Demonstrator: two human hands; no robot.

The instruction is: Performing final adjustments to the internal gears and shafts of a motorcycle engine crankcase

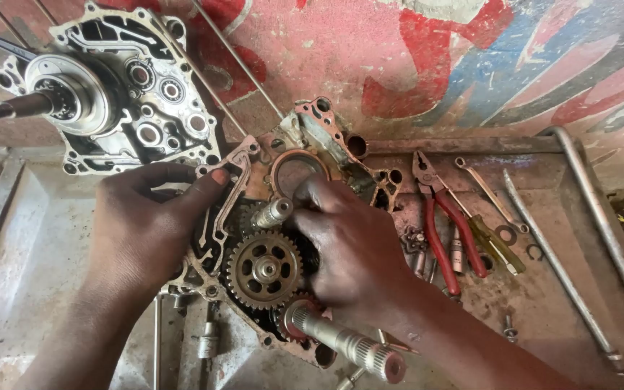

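Observation:
A rusty-brown engine case half (330,137) lies in the middle of the workbench. Inside it sit a toothed gear (263,269) on a shaft, a splined shaft (274,212) behind it and a long silver shaft (348,345) pointing toward me. My left hand (149,224) rests on the case's left edge, thumb pressed on the rim. My right hand (341,242) reaches into the case beside the gears, fingers curled over parts near the round bearing opening (288,171); what they grip is hidden.
A second, silver case half with a crankshaft (102,87) lies at the upper left. To the right lie red-handled pliers (438,224), a screwdriver (496,245), a wrench (489,191), long metal rods (601,217), washers and small bolts.

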